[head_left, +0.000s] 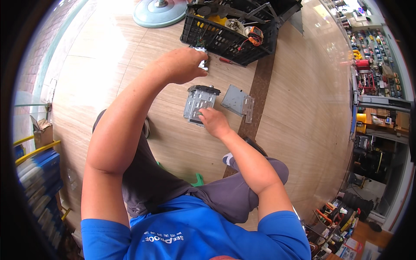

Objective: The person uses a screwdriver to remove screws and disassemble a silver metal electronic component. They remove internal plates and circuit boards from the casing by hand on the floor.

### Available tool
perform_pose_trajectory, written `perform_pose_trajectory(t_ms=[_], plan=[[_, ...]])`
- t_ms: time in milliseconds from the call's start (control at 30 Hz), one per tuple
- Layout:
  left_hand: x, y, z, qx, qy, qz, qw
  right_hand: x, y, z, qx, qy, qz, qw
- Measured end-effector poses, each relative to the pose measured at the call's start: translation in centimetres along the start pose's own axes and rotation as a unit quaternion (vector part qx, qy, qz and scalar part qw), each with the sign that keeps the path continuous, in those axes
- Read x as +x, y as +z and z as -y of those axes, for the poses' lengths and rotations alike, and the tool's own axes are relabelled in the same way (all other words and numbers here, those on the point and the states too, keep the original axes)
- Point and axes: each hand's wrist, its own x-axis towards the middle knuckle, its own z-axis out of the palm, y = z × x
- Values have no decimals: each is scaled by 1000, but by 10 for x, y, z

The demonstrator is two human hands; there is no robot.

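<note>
the left hand (185, 65) overlaps a metal piece (202, 50). the right hand (213, 122) touches a metal box (199, 100). whether either grips, i cannot tell.

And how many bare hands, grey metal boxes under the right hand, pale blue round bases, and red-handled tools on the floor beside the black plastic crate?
Bare hands, left hand and right hand: 2
Grey metal box with a black end: 1
Pale blue round base: 1
Red-handled slim tool beside the black plastic crate: 1
Total: 5
</note>
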Motion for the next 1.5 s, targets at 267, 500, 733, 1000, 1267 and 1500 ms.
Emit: perform_pose_trajectory(t_ms=[267, 500, 733, 1000, 1267, 1500], plan=[[-1, -4, -4, 8, -3, 29, 1000, 0, 3, -4, -9, -3, 2, 1000], [1, -3, -4, 6, -8, 43, 999, 0, 2, -5, -22, -6, 1, 1000], [1, 1, -4, 5, 0, 22, 1000, 2, 1, 0, -34, -32, 16, 999], [3, -4, -13, 15, -5, 77, 997, 0, 10, -3, -2, -20, -1, 1000], [5, 0, -16, 21, 1, 78, 997, 1, 5, 1, -26, -51, -21, 998], [5, 2, -17, 15, 3, 77, 997, 2, 1, -1, -129, -104, 25, 986]])
